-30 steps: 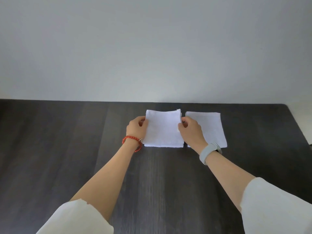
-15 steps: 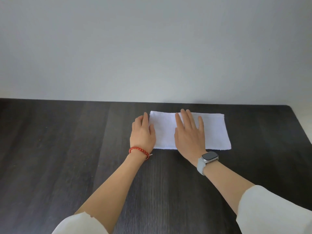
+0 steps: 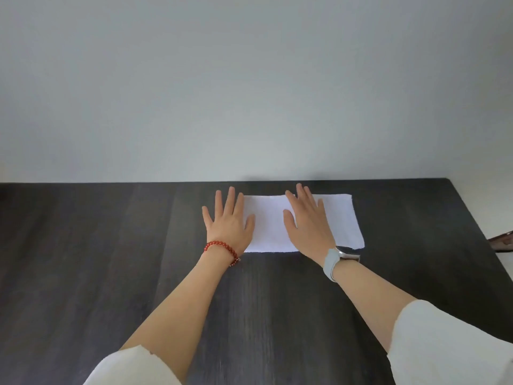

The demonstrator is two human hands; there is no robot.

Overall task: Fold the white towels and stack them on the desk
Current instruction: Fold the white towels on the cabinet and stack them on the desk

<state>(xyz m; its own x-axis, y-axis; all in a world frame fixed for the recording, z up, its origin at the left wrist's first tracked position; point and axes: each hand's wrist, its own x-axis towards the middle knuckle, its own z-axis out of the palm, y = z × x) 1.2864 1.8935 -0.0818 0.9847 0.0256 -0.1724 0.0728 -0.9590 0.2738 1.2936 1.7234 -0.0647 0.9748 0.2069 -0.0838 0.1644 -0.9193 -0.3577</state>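
Observation:
White towel cloth [image 3: 268, 229] lies flat on the dark wooden desk [image 3: 111, 259], near its back edge, as one low white rectangle. My right hand [image 3: 308, 223] rests flat across its middle with fingers spread, so any seam between two pieces is hidden. More white cloth [image 3: 345, 218] shows to the right of that hand. My left hand [image 3: 229, 222], with a red bead bracelet on the wrist, lies open and flat at the cloth's left edge, mostly over the desk. Neither hand grips anything.
A plain grey wall rises right behind the desk's back edge. The desk's right edge [image 3: 477, 226] runs diagonally, with a small brown object [image 3: 502, 240] beyond it on the floor side. White sleeves cover both upper arms.
Both hands let go of the left folded towel's edges and went flat with fingers spread. The gap between the two white squares is no longer visible. The view tilted slightly.

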